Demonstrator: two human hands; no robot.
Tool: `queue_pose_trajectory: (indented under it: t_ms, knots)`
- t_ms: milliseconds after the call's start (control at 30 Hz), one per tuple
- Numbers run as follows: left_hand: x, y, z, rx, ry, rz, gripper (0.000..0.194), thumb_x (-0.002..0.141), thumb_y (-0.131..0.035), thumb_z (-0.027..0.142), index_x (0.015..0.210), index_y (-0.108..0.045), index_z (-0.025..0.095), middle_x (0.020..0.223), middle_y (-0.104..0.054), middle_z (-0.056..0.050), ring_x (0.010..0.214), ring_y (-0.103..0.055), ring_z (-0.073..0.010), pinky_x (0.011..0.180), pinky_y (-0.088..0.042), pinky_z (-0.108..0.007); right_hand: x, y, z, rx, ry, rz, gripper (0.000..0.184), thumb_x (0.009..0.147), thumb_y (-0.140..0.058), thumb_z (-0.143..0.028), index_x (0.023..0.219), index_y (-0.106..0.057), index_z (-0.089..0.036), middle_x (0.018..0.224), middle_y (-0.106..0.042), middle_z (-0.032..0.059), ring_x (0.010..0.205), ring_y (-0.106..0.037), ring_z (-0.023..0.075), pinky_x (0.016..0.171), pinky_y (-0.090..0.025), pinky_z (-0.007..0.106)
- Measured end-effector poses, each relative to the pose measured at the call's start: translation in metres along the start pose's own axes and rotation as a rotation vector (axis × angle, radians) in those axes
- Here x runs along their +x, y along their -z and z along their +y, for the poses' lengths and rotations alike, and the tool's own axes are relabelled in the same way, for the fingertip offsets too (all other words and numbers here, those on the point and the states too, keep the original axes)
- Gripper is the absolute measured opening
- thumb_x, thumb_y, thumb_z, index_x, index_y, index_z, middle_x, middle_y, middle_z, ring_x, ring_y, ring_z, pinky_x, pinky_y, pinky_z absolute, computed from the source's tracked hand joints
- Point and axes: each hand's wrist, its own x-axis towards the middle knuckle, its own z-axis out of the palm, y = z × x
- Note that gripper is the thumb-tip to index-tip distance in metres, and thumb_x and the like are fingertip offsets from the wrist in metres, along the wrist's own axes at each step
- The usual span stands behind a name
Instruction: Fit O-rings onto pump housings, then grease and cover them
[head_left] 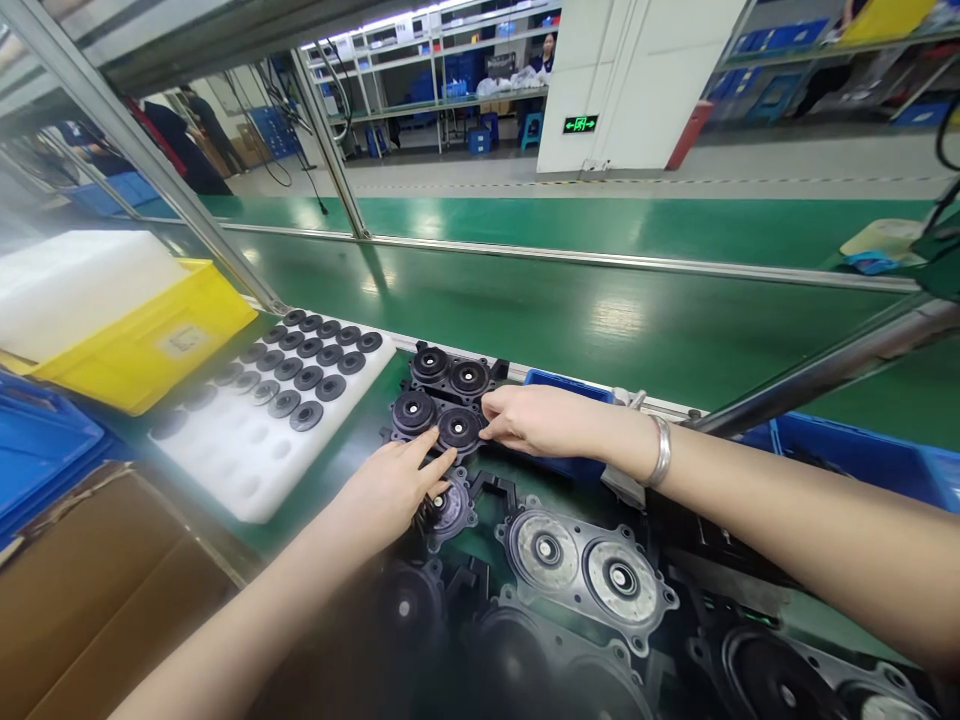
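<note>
A black four-cup diaphragm part (442,395) lies on the green bench by the conveyor's near rail. My left hand (390,485) rests on its near edge, index finger stretched out onto the near-right cup, other fingers curled over another black part (450,510). My right hand (536,420), a silver bangle on its wrist, reaches in from the right and its fingertips pinch the rim of that same near-right cup. Grey metal plates with two round seats (585,570) lie just in front of me.
A white foam tray (255,450) with several black round discs sits at left. A yellow bin (150,345) holds white foam; a blue bin (37,440) and brown cardboard (97,590) are nearer. The green conveyor belt (570,300) runs behind. Blue bins (862,450) stand right.
</note>
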Motion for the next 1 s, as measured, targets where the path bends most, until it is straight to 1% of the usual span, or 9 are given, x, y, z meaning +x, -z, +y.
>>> queue_pose_trajectory:
  t_ms: [100, 267, 400, 533, 667, 733, 833, 900, 1000]
  knots:
    - [0.001, 0.001, 0.0, 0.004, 0.0, -0.009, 0.04, 0.099, -0.04, 0.027, 0.134, -0.053, 0.014, 0.14, -0.05, -0.025, 0.108, -0.065, -0.0311, 0.082, -0.055, -0.042, -0.005, -0.002, -0.002, 0.064, -0.007, 0.042, 0.015, 0.094, -0.06, -0.011, 0.097, -0.074, -0.015, 0.088, -0.059, 0.006, 0.078, -0.055, 0.0173, 0.067, -0.041, 0.025]
    - [0.0, 0.0, -0.001, -0.005, -0.003, 0.005, 0.039, 0.099, -0.041, 0.028, 0.134, -0.053, 0.014, 0.14, -0.05, -0.025, 0.109, -0.064, -0.0302, 0.084, -0.055, -0.041, -0.007, -0.007, 0.006, 0.038, -0.157, 0.173, 0.014, 0.096, -0.06, -0.014, 0.099, -0.073, -0.013, 0.091, -0.06, 0.0076, 0.083, -0.056, 0.0201, 0.076, -0.044, 0.029]
    - [-0.001, -0.001, -0.001, -0.025, 0.008, 0.012, 0.04, 0.098, -0.044, 0.024, 0.138, -0.05, 0.019, 0.141, -0.049, -0.024, 0.115, -0.062, -0.0309, 0.087, -0.054, -0.043, -0.006, -0.015, 0.0, -0.002, -0.124, 0.147, 0.009, 0.094, -0.063, -0.013, 0.093, -0.071, -0.009, 0.089, -0.058, 0.0098, 0.085, -0.053, 0.0215, 0.079, -0.044, 0.031]
    - [0.0, -0.004, 0.0, -0.044, 0.013, 0.03, 0.04, 0.097, -0.046, 0.024, 0.136, -0.053, 0.019, 0.139, -0.05, -0.026, 0.117, -0.06, -0.0332, 0.088, -0.055, -0.045, -0.005, -0.023, -0.013, -0.059, -0.137, 0.125, 0.016, 0.097, -0.056, -0.012, 0.09, -0.069, -0.008, 0.085, -0.056, 0.0108, 0.082, -0.05, 0.022, 0.075, -0.042, 0.031]
    - [-0.002, 0.001, -0.002, -0.132, 0.029, 0.093, 0.036, 0.098, -0.045, 0.027, 0.131, -0.057, 0.017, 0.136, -0.054, -0.024, 0.115, -0.062, -0.0326, 0.09, -0.054, -0.048, -0.007, -0.014, -0.019, -0.048, -0.141, 0.109, 0.016, 0.095, -0.056, -0.011, 0.089, -0.071, -0.01, 0.084, -0.058, 0.0101, 0.08, -0.052, 0.0225, 0.073, -0.042, 0.032]
    - [-0.007, 0.009, -0.004, -0.209, 0.054, 0.171, 0.035, 0.099, -0.041, 0.025, 0.128, -0.058, 0.015, 0.134, -0.057, -0.02, 0.117, -0.061, -0.0301, 0.094, -0.053, -0.047, -0.005, 0.001, -0.024, 0.057, -0.167, 0.194, 0.017, 0.095, -0.056, -0.011, 0.089, -0.072, -0.012, 0.087, -0.06, 0.0096, 0.082, -0.055, 0.0221, 0.076, -0.044, 0.032]
    - [-0.019, 0.024, -0.004, -0.363, 0.141, 0.314, 0.033, 0.099, -0.037, 0.019, 0.125, -0.057, 0.014, 0.126, -0.063, -0.014, 0.114, -0.061, -0.0245, 0.096, -0.053, -0.041, 0.004, 0.024, -0.045, 0.435, -0.172, 0.339, 0.013, 0.095, -0.06, -0.018, 0.099, -0.072, -0.015, 0.094, -0.065, 0.0068, 0.086, -0.06, 0.02, 0.08, -0.047, 0.029]
    - [-0.029, 0.03, -0.002, -0.464, 0.213, 0.377, 0.031, 0.097, -0.039, 0.017, 0.123, -0.057, 0.015, 0.117, -0.067, -0.011, 0.108, -0.064, -0.0216, 0.093, -0.054, -0.037, 0.014, 0.033, -0.065, 0.738, -0.151, 0.315, 0.014, 0.092, -0.065, -0.026, 0.103, -0.07, -0.018, 0.096, -0.067, 0.0034, 0.084, -0.062, 0.0183, 0.078, -0.048, 0.026]
    - [-0.042, 0.036, 0.003, -0.538, 0.316, 0.398, 0.03, 0.093, -0.048, 0.019, 0.122, -0.056, 0.016, 0.111, -0.069, -0.01, 0.101, -0.066, -0.0222, 0.087, -0.056, -0.036, 0.032, 0.031, -0.095, 1.038, -0.157, 0.228, 0.019, 0.087, -0.067, -0.036, 0.095, -0.068, -0.019, 0.085, -0.067, 0.0007, 0.073, -0.061, 0.0168, 0.068, -0.048, 0.025]
